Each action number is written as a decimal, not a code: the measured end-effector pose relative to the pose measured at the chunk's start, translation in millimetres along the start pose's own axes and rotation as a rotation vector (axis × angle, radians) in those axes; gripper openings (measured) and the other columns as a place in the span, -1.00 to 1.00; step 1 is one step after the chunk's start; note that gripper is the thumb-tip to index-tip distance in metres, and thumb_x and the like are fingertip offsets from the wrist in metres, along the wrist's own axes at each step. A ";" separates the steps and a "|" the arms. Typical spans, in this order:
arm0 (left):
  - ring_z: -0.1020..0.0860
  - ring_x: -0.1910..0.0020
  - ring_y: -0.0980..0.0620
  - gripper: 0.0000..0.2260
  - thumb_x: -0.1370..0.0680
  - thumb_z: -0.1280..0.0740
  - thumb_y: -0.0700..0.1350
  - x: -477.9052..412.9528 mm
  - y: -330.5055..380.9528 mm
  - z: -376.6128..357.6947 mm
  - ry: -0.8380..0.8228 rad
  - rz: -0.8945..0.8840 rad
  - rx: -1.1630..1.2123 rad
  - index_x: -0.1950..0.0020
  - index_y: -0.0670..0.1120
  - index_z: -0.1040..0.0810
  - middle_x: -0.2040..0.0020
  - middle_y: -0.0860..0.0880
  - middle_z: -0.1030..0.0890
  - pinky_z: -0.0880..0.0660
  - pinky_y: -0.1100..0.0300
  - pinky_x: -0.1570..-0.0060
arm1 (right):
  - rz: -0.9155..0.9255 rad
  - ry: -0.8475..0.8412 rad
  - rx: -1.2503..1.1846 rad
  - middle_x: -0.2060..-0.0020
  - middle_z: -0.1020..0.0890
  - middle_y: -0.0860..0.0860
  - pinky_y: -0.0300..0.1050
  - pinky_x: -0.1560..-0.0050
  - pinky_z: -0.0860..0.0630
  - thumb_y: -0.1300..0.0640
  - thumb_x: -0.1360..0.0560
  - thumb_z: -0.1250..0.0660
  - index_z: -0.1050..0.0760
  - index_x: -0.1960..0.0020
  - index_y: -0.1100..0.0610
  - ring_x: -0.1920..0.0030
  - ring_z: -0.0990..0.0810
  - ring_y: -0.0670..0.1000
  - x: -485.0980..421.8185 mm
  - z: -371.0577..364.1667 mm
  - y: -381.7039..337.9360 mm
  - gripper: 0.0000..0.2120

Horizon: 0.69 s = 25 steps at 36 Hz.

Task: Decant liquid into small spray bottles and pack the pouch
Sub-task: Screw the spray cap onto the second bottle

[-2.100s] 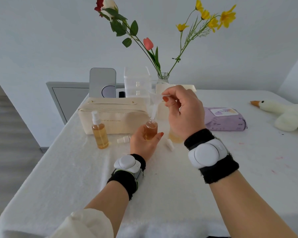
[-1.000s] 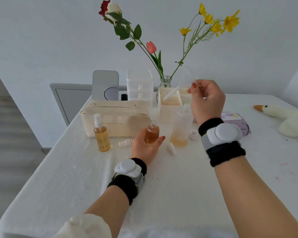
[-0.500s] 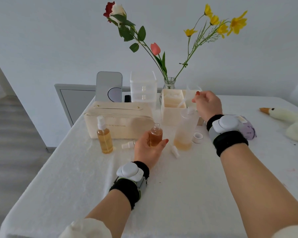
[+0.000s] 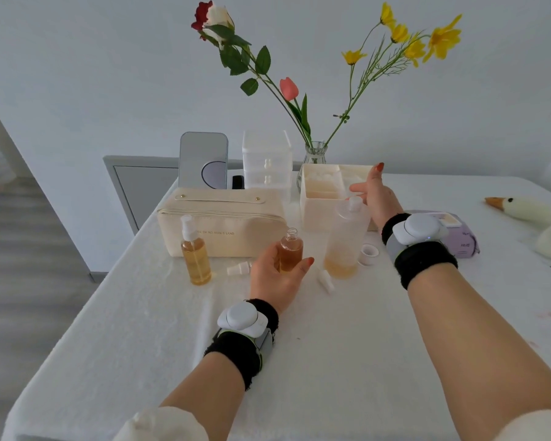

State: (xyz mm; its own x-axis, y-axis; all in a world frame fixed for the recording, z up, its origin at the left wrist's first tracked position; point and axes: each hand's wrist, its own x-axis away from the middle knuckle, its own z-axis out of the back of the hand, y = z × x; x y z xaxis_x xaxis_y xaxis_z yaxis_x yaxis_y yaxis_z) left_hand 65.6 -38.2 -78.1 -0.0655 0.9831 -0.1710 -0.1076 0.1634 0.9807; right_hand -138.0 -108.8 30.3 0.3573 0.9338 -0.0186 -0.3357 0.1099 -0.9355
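My left hand (image 4: 275,278) grips a small open-necked bottle (image 4: 290,251) of amber liquid, upright on the table. A second small bottle (image 4: 195,253) with a white spray head stands to its left. A loose spray head (image 4: 238,268) and a small white cap (image 4: 326,281) lie on the cloth either side of my left hand. The tall frosted bottle (image 4: 344,240) with a little amber liquid stands at the right. My right hand (image 4: 374,194) hovers with spread, empty fingers at the cream organiser box (image 4: 318,214). The cream pouch (image 4: 223,222) sits zipped behind the bottles.
A white screw cap (image 4: 368,251) lies beside the tall bottle. Behind stand a mirror (image 4: 203,160), a clear drawer unit (image 4: 267,160) and a flower vase (image 4: 314,154). A purple wipes pack (image 4: 462,241) and a plush goose (image 4: 535,214) lie at the right.
My right hand lifted the funnel off the small bottle, carried it back to the cream organiser box, and now shows empty spread fingers. The left hand kept holding the bottle.
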 end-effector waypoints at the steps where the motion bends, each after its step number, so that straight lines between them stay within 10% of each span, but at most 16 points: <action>1: -0.67 -0.05 -0.05 -0.55 -0.31 -0.51 0.21 -0.2 -0.3 0.0 -0.002 -0.001 0.000 -0.10 0.02 -0.60 0.00 0.01 -0.70 -0.63 -0.24 0.01 | 0.007 0.010 -0.008 -0.06 -0.61 0.08 0.02 -0.27 -0.36 -0.40 -0.61 0.26 -0.62 -0.23 0.03 -0.06 -0.53 0.00 -0.3 0.3 0.8 -0.19; 7: -0.67 -0.06 0.00 -0.54 -0.31 -0.51 0.23 -0.5 -1.9 -0.2 -0.011 0.003 0.002 -0.12 0.05 -0.60 0.00 0.06 -0.70 -0.64 -0.20 0.00 | 0.073 0.114 -0.043 0.08 -0.68 0.02 -0.08 0.01 -0.41 -0.34 -0.65 0.18 -0.60 -0.26 0.12 0.05 -0.55 -0.02 1.5 5.9 6.7 -0.25; 12: -0.67 -0.04 -0.04 -0.56 -0.31 -0.51 0.23 -0.4 -1.7 0.0 -0.008 -0.006 0.000 -0.08 0.04 -0.60 0.01 0.03 -0.70 -0.63 -0.23 0.02 | 0.333 0.297 -0.002 0.04 -0.65 0.09 0.21 -0.28 -0.44 -0.23 -0.63 0.04 -0.56 -0.08 0.19 -0.23 -0.50 0.22 30.9 4.6 5.5 -0.42; 18: -0.67 -0.03 -0.06 -0.60 -0.34 -0.52 0.18 1.4 -0.1 -0.4 -0.002 -0.035 -0.002 -0.09 0.03 -0.61 0.02 0.01 -0.70 -0.62 -0.25 0.01 | 0.707 0.468 -0.018 0.14 -0.51 -0.04 -0.02 0.06 -0.45 0.08 -0.59 -0.26 -0.46 0.01 0.11 0.07 -0.44 0.07 81.3 -12.0 33.4 -0.90; 25: -0.67 0.00 -0.04 -0.65 -0.38 -0.52 0.13 3.3 1.4 -0.6 0.029 -0.075 -0.033 -0.08 0.00 -0.61 0.05 0.01 -0.70 -0.62 -0.18 -0.02 | 0.453 0.270 0.249 0.27 -0.48 -0.06 -0.11 0.22 -0.35 0.06 -0.43 -0.42 -0.43 0.15 0.04 0.23 -0.48 0.02 115.8 -46.7 101.0 -0.83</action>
State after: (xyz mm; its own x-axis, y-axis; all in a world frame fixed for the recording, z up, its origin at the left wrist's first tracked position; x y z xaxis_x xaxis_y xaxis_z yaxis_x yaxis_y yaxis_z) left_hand 64.7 -34.8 -77.4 -0.0843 0.9653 -0.2471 -0.1456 0.2334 0.9614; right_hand -89.8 -5.5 -82.8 0.3288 0.7899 -0.5177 -0.6903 -0.1732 -0.7025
